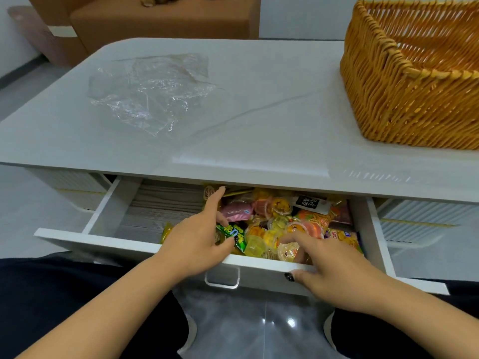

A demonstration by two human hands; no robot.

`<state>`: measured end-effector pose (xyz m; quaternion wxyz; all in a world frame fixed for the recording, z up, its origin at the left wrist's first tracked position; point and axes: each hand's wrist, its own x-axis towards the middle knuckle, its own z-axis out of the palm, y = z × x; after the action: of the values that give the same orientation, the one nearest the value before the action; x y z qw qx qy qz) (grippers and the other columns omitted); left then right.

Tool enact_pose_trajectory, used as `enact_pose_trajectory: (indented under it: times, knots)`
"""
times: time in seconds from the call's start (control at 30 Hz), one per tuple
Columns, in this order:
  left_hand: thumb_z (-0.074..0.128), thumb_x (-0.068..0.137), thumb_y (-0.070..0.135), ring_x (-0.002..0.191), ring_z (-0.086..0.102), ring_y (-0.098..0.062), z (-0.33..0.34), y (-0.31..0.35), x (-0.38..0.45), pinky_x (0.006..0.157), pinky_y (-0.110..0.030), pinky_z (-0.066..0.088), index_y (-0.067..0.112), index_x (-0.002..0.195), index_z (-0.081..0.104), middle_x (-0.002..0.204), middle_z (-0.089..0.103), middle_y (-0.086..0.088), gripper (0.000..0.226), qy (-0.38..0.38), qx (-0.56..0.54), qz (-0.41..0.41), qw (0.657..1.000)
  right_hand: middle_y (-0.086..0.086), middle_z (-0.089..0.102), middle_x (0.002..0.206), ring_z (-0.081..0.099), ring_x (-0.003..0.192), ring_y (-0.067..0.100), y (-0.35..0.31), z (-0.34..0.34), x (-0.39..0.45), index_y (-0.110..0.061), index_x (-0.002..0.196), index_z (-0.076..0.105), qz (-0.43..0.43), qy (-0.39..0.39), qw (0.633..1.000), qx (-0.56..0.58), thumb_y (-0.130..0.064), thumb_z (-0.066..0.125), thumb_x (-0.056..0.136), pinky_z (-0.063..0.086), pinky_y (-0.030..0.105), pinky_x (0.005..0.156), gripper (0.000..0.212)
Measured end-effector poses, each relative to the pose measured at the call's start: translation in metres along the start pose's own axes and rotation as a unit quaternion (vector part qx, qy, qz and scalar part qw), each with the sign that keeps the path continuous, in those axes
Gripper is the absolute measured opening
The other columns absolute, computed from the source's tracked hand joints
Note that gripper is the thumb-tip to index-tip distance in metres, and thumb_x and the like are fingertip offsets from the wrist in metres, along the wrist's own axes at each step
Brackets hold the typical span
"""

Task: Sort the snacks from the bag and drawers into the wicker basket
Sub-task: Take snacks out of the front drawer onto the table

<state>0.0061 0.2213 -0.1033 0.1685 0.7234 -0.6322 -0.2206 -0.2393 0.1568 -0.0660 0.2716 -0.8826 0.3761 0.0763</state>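
Two bare hands reach into one pulled-out white drawer [108, 244] under the table. Nearest the camera, the right hand [334, 268] lies over the drawer's front edge: its thumb presses the outside of the front panel, while its fingers extend into the snacks, touching a clear jelly cup [289, 251] — whether they pinch it I cannot tell. The left hand [199, 239] is spread over the left end of the pile, index finger straight toward the back, thumb against a green snack packet [234, 235], nothing clasped. Between and beyond the hands sits the heap of snacks [282, 218], filling the drawer's right half: several jelly cups, one pink packet [237, 211], one black sachet [308, 203] and other wrappers too jumbled to count. Farther off, on the white tabletop [259, 99], lies one crumpled clear plastic bag [150, 92] to the left, and one wicker basket [404, 97] stands at the right — well apart from both hands.
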Motion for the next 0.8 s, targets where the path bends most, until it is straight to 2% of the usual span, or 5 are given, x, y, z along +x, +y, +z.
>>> enact_pose_trajectory:
  times: [0.17, 0.3, 0.4, 0.6, 0.8]
  knots:
    - [0.071, 0.079, 0.033, 0.069, 0.058, -0.002, 0.009, -0.001, 0.01, 0.072, -0.041, 0.054, 0.037, 0.14, 0.028, 0.095, 0.056, 0.02, 0.075, 0.054, -0.052, 0.031, 0.997, -0.02, 0.064, 0.094, 0.058, 0.092, 0.005, -0.003, 0.01, -0.008, -0.042, 0.118, 0.037, 0.03, 0.033, 0.998, 0.043, -0.045, 0.062, 0.087, 0.047, 0.031, 0.082, 0.039]
    - [0.074, 0.08, 0.039, 0.125, 0.041, -0.004, 0.017, 0.009, 0.021, 0.107, -0.036, 0.043, 0.033, 0.144, 0.027, 0.137, 0.037, 0.011, 0.08, 0.02, -0.028, 0.085, 0.996, -0.015, 0.066, 0.092, 0.058, 0.088, 0.004, -0.003, 0.007, -0.007, -0.04, 0.114, 0.038, 0.039, -0.013, 0.998, 0.057, -0.044, 0.068, 0.084, 0.049, 0.031, 0.08, 0.043]
    - [0.068, 0.086, 0.042, 0.147, 0.012, -0.008, 0.029, 0.016, 0.027, 0.119, -0.034, 0.024, 0.048, 0.151, -0.004, 0.161, 0.005, 0.014, 0.097, -0.058, 0.021, 0.138, 0.989, -0.012, 0.068, 0.09, 0.06, 0.084, 0.004, -0.003, 0.005, -0.006, -0.038, 0.117, 0.038, 0.042, -0.067, 0.994, 0.076, -0.043, 0.072, 0.08, 0.052, 0.034, 0.08, 0.051]
    - [0.052, 0.097, 0.026, 0.15, 0.007, -0.01, 0.048, 0.024, 0.034, 0.121, -0.032, 0.019, 0.046, 0.147, -0.023, 0.164, 0.001, 0.008, 0.092, -0.076, 0.09, 0.225, 0.967, -0.01, 0.061, 0.098, 0.059, 0.082, 0.008, 0.014, 0.001, 0.012, -0.032, 0.114, 0.045, 0.094, 0.003, 0.983, 0.155, -0.046, 0.067, 0.078, 0.052, 0.032, 0.073, 0.044]
    - [0.053, 0.091, 0.014, 0.108, 0.042, -0.022, 0.055, 0.016, 0.043, 0.087, -0.039, 0.049, 0.039, 0.154, 0.008, 0.149, 0.042, 0.0, 0.081, -0.026, 0.186, 0.251, 0.95, 0.001, 0.033, 0.129, 0.054, 0.107, 0.026, 0.022, 0.026, 0.028, -0.033, 0.138, 0.035, 0.13, -0.008, 0.991, 0.011, -0.062, 0.063, 0.072, 0.051, 0.034, 0.083, 0.078]
